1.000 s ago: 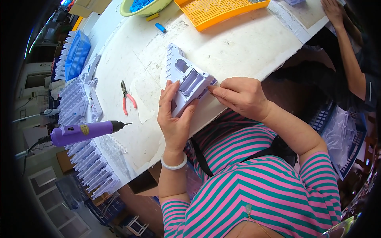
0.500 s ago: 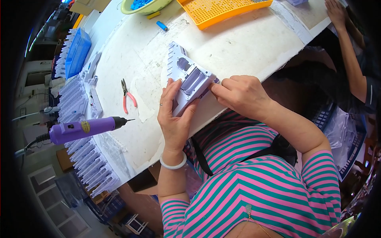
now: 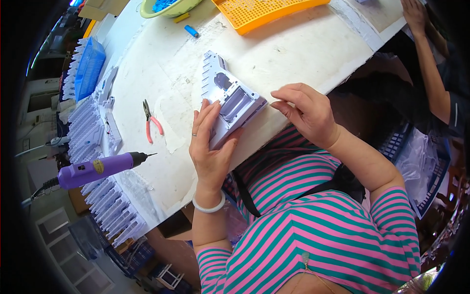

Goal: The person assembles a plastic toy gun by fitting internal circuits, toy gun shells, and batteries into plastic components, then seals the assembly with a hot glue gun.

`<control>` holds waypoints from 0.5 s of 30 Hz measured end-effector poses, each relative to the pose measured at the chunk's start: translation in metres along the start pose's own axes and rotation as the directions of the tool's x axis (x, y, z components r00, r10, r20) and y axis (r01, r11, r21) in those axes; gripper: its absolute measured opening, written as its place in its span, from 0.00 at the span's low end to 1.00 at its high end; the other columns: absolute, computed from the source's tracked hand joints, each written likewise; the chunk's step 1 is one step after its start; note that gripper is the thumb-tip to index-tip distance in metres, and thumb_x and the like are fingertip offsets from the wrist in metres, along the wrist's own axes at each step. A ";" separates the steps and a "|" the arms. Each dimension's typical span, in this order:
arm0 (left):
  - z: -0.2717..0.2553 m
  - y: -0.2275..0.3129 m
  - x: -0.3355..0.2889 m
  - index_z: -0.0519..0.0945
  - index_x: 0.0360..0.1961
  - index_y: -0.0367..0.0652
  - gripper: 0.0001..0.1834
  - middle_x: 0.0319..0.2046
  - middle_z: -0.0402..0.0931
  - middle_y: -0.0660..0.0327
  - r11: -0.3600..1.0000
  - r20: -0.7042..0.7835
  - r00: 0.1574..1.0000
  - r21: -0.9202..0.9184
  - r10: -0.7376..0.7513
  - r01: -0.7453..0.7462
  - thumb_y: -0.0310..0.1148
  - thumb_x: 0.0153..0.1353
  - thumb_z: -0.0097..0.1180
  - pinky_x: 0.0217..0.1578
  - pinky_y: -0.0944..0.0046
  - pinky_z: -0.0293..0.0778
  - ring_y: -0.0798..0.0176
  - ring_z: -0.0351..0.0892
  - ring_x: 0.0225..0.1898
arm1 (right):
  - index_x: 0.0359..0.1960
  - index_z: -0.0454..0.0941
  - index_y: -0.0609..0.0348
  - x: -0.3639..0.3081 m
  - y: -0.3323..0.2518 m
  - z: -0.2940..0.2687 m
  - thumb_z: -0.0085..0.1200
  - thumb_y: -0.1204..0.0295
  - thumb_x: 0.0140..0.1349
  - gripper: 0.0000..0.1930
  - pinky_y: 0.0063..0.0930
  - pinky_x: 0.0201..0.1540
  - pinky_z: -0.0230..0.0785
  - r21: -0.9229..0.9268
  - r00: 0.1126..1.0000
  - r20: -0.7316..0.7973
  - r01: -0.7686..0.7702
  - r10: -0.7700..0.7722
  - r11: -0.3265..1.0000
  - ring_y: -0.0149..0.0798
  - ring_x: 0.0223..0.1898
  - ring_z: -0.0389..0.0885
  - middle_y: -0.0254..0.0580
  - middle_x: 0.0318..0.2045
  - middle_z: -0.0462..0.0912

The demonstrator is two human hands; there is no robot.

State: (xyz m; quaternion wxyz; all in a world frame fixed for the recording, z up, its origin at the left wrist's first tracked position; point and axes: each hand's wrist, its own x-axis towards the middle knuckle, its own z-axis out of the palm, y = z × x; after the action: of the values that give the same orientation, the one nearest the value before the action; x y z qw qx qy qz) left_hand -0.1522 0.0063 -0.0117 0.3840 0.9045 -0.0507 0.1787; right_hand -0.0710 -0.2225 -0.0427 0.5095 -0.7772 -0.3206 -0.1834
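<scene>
A pale lavender plastic housing [image 3: 245,113] with a long open battery-like compartment and slotted ribs at its far end rests near the table's front edge. My left hand [image 3: 208,142] grips its near left side, fingers on top and thumb along the near edge. To the right of the housing, my right hand [image 3: 311,115] hovers off its corner, not touching it. Index finger and thumb stand apart there, and I see nothing between them. Pliers with red handles [image 3: 152,122] lie on the table left of my left hand.
A purple electric screwdriver [image 3: 100,169] points in from the left. Stacked lavender housings [image 3: 115,208] line the left edge, beside a blue basket [image 3: 90,68]. Far off are a blue battery cell [image 3: 191,31], a yellow tray [image 3: 249,22] and a green bowl [image 3: 183,11]. Another person's arm [image 3: 431,73] is at right.
My right hand has come away from the housing's right corner, its finger and thumb parting. My left hand keeps its hold. The whole view has shifted slightly.
</scene>
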 end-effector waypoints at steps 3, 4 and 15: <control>0.000 0.002 0.000 0.79 0.59 0.37 0.34 0.59 0.79 0.52 0.999 -0.014 1.000 -0.026 -0.019 0.019 0.17 0.47 0.70 0.73 0.43 0.58 0.44 0.69 0.71 | 0.50 0.84 0.57 0.004 0.004 0.003 0.64 0.80 0.59 0.16 0.33 0.41 0.84 0.087 0.999 -0.035 0.039 -0.036 0.995 0.45 0.41 0.88 0.47 0.41 0.86; 0.000 0.001 0.000 0.79 0.59 0.37 0.34 0.59 0.79 0.52 0.999 -0.010 1.000 -0.029 -0.019 0.019 0.17 0.47 0.70 0.73 0.43 0.58 0.44 0.69 0.71 | 0.52 0.84 0.54 0.004 0.006 0.003 0.63 0.81 0.59 0.18 0.33 0.43 0.84 0.072 0.998 0.011 0.053 -0.054 0.996 0.45 0.42 0.88 0.46 0.45 0.86; -0.004 -0.004 -0.004 0.84 0.55 0.55 0.27 0.64 0.73 0.59 0.956 0.097 0.975 0.197 0.199 -0.215 0.24 0.52 0.72 0.71 0.31 0.54 0.44 0.65 0.73 | 0.52 0.86 0.54 0.006 0.008 0.004 0.65 0.80 0.58 0.19 0.32 0.44 0.84 0.037 0.986 0.118 0.118 -0.121 0.992 0.47 0.45 0.89 0.50 0.49 0.87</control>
State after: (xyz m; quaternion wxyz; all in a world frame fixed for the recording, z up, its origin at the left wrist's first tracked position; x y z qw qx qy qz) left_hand -0.1561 0.0113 -0.0131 0.2649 0.9353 -0.1410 0.1876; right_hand -0.0616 -0.2189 -0.0462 0.4889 -0.7585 -0.3993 -0.1617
